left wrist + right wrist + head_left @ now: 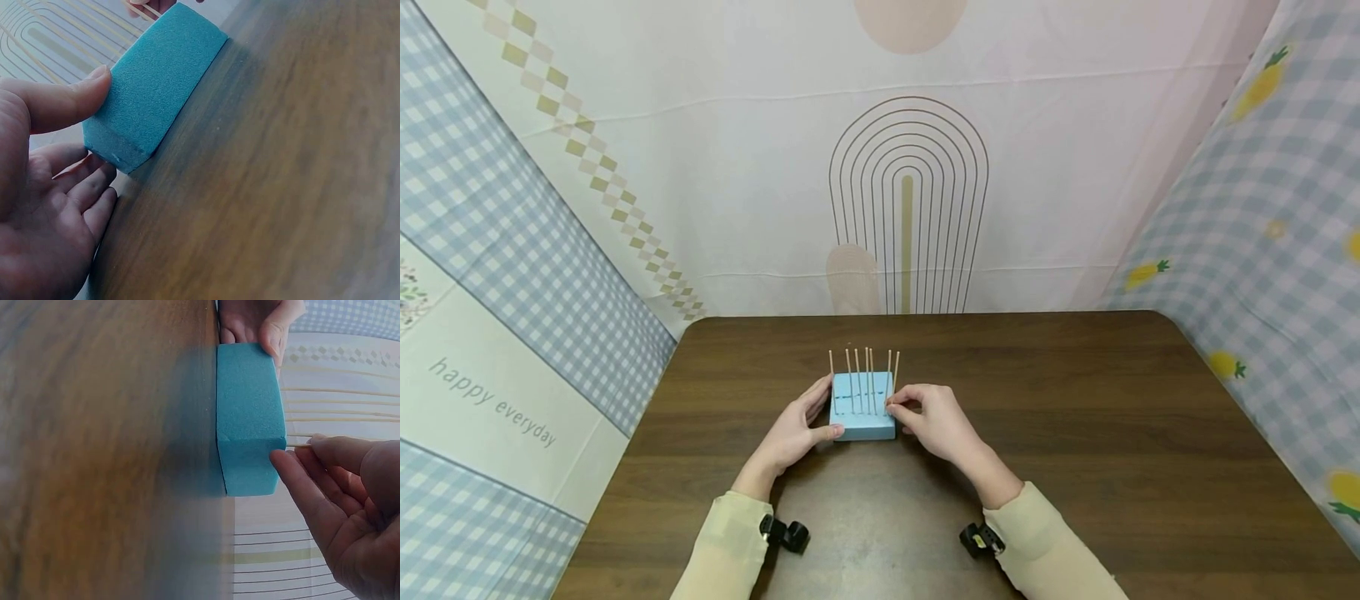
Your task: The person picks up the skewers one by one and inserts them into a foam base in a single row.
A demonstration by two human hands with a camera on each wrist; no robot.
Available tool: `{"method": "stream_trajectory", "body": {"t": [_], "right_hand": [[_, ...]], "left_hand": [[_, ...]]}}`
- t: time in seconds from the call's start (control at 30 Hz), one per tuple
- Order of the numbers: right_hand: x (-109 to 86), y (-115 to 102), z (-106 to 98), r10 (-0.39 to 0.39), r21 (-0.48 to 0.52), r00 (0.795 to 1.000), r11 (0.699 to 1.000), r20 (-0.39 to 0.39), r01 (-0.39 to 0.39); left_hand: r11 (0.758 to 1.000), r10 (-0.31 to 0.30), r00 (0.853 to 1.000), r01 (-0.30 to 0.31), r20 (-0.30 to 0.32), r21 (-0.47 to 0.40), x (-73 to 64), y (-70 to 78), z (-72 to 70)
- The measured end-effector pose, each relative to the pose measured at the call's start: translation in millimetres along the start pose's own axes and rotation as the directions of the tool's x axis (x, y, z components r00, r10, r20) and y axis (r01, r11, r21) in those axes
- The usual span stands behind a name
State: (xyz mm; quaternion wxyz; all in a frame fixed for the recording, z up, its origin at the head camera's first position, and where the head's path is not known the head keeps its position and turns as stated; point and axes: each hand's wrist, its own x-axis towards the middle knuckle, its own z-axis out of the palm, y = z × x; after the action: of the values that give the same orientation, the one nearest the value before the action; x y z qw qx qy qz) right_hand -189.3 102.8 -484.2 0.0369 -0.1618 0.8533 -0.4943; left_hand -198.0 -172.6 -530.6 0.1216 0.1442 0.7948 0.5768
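Observation:
A light-blue foam block rests on the table, with several thin wooden sticks standing upright from its top. My left hand holds the block at its left side. Its thumb lies over the near top edge and the other fingers are at the side. At the right edge of the block, my right hand pinches a wooden stick low down, between thumb and fingertips. In the right wrist view, one fingertip meets the block's top corner beside that stick. Dark slits mark the top behind the front row.
The dark wood table extends around the block. A patterned white cloth hangs behind its back edge, with checked cloths at the sides. Small black cameras are strapped at both wrists.

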Motion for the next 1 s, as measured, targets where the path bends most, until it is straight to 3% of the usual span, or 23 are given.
{"method": "stream_trajectory", "body": {"t": [0.23,0.63,1.0], "right_hand": [[-0.2,1.2,-1.5,0.022,0.047,0.999,0.999,0.025,-0.023],[0.6,2.2,-1.8,-0.017,0.011,0.999,1.0,0.033,0.017],[1.8,6.4,-2.1,-0.02,0.06,0.999,0.998,0.038,0.018]], "left_hand": [[1.0,-0.01,1.0,0.01,0.0,-0.003,-0.4,0.3,-0.3],[1.0,-0.006,1.0,0.006,-0.001,-0.009,-0.5,0.1,-0.5],[1.0,-0.009,1.0,0.009,-0.004,-0.01,0.0,0.1,-0.3]]}}
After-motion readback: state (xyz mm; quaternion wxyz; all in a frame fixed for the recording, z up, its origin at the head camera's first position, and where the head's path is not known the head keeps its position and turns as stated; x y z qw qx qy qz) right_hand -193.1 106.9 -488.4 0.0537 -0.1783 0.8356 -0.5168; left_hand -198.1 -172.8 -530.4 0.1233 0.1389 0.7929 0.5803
